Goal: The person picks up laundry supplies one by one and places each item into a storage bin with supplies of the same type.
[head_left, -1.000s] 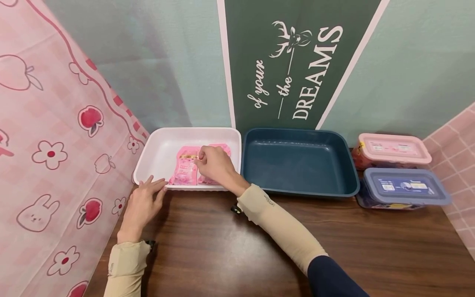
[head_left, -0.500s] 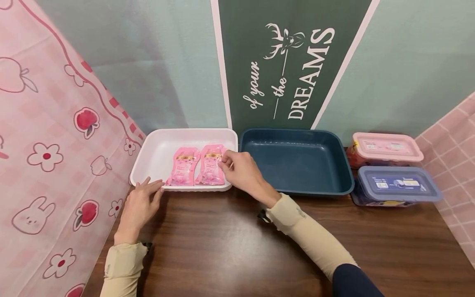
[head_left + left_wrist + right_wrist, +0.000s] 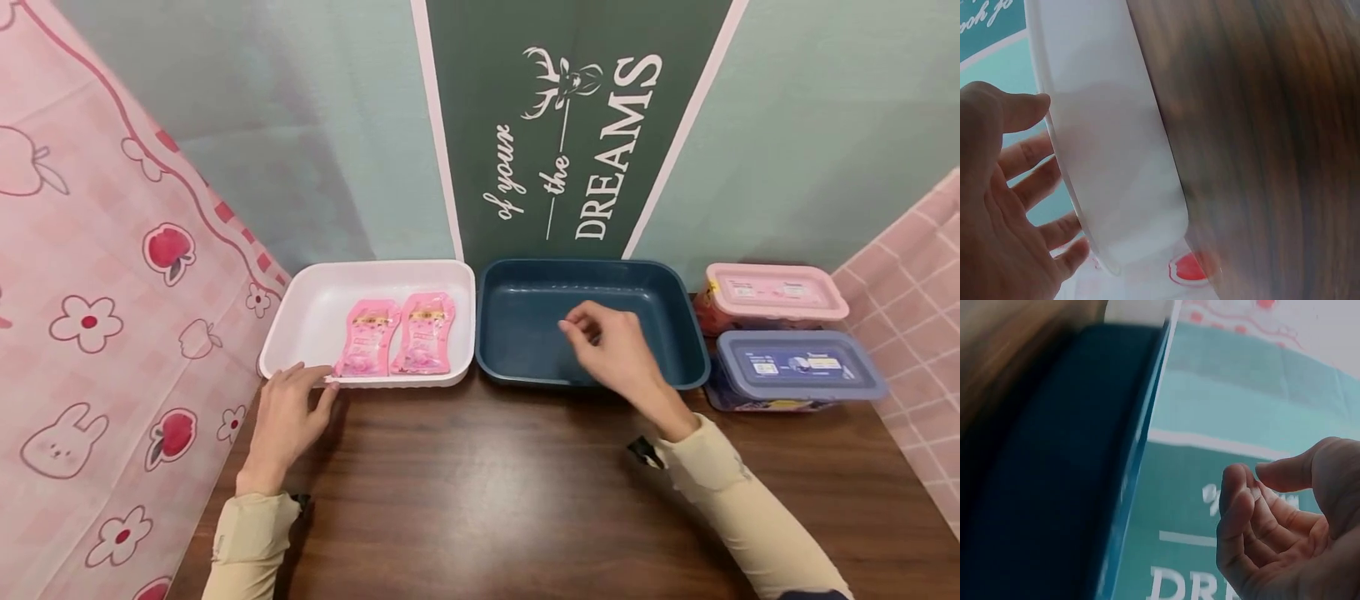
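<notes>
My left hand (image 3: pixel 288 417) rests its fingertips on the near left rim of a white tray (image 3: pixel 307 321). In the left wrist view the fingers (image 3: pixel 1035 184) are spread and extended along that rim. Two pink pouches, the left one (image 3: pixel 367 337) and the right one (image 3: pixel 425 333), lie side by side in the right part of the tray, lower ends by the front wall. Above the dark blue tray (image 3: pixel 517 321) is my right hand (image 3: pixel 615 350). Its fingers (image 3: pixel 1235 531) are loosely curled, with nothing between thumb and fingertips in the right wrist view.
To the right of the blue tray stand two lidded boxes, a pink one (image 3: pixel 776 293) behind and a blue one (image 3: pixel 798 367) in front. The trays stand on a brown wooden table (image 3: pixel 480 492) against a green wall covering (image 3: pixel 345 150). A pink patterned curtain (image 3: pixel 97 275) hangs on the left.
My right hand has moved right from the right-hand pouch, leaving it lying in the white tray, and is now over the blue tray. My left hand has stayed at the white tray's rim.
</notes>
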The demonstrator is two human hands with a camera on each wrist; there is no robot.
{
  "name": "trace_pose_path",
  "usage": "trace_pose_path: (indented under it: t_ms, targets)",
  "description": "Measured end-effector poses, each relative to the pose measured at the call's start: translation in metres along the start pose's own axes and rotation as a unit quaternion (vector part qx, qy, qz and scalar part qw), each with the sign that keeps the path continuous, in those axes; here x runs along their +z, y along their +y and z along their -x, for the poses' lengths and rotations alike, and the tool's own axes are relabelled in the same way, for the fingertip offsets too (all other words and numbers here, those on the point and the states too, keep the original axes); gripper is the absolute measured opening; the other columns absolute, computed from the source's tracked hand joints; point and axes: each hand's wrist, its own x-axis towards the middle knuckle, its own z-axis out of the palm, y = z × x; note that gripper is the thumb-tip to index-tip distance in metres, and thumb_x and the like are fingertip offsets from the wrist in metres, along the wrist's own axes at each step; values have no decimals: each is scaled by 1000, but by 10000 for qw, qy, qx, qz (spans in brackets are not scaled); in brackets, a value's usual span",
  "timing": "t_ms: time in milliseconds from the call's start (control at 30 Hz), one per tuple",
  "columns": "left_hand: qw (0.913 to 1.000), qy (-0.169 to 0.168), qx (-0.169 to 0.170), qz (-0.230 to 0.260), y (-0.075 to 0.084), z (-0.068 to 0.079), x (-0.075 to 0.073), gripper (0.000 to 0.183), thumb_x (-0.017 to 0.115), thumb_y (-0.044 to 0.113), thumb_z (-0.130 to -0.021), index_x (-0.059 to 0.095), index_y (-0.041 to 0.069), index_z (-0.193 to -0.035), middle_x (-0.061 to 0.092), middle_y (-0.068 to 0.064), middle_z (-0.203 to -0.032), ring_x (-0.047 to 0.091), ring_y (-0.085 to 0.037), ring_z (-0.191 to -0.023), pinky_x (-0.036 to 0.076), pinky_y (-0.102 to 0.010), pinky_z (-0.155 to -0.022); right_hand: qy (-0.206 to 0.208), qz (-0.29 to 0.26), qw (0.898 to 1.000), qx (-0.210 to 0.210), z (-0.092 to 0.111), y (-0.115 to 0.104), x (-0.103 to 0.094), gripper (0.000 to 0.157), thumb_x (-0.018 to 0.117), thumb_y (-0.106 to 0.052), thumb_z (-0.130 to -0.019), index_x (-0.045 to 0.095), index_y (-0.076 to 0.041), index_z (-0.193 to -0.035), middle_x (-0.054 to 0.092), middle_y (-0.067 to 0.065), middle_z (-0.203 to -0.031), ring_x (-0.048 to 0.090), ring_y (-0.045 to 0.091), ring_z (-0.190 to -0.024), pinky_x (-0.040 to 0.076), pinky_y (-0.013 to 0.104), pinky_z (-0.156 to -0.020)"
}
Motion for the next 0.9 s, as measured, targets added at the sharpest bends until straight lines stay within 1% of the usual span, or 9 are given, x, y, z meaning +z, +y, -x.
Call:
trace_pose_path:
  t_ms: [100,200,300,433,567,633,733,900]
  targets:
    - [9999,96,109,81,6,-2,5,31,77,12,-94,74,-1,-122,76,-23,-121,62,-54,-126,40,-71,-112,191,157,9997,19,8,12,-19,6,74,-17,-101,76,-12,-98,72,-2,-76,67,10,-63,49,20,-55]
    - [9992,233,279,195,13,-7,11,36,76,16,-96,72,-1,-127,75,-22,-126,63,-51,-126,43,-66,-112,377,285,9989,52,14,20,-35,6,75,-16,-101,76,-11,-98,71,-2,-75,65,8,-61,48,14,-56]
    - [9982,303,379,338,22,-13,16,40,75,18,-97,70,-1,-131,73,-22,-130,62,-49,-127,45,-66,-110,523,402,9977,129,20,26,-49,4,75,-14,-100,76,-11,-98,72,-1,-75,63,3,-59,48,9,-57]
    - [9975,295,432,481,36,-20,23,42,75,19,-98,68,0,-134,70,-21,-136,60,-48,-131,45,-69,-108,673,516,9962,191,29,34,-66,5,75,-13,-99,77,-9,-100,74,3,-79,61,0,-61,47,8,-59]
    - [9963,299,578,554,53,-26,31,43,76,19,-97,68,-2,-134,69,-20,-139,59,-46,-133,43,-67,-111,797,649,9939,398,39,42,-84,8,75,-13,-99,77,-6,-104,75,8,-85,58,-4,-66,45,5,-62]
    - [9956,320,668,578,62,-29,36,42,76,20,-97,69,-2,-133,69,-19,-139,59,-45,-133,42,-66,-113,843,740,9921,561,44,47,-92,11,75,-14,-99,78,-6,-107,77,10,-89,56,-8,-69,44,3,-65]
    - [9942,321,795,654,76,-34,43,40,74,21,-98,70,0,-133,69,-17,-139,59,-43,-134,42,-64,-115,904,867,9894,738,53,56,-103,14,75,-14,-99,78,-5,-110,78,14,-94,53,-17,-75,42,-1,-69]
    - [9914,138,987,850,98,-39,55,40,72,22,-100,69,2,-134,68,-15,-142,58,-41,-137,41,-62,-118,1133,1071,9839,874,65,73,-118,14,75,-10,-97,79,-5,-110,78,19,-94,48,-28,-74,41,-1,-67]
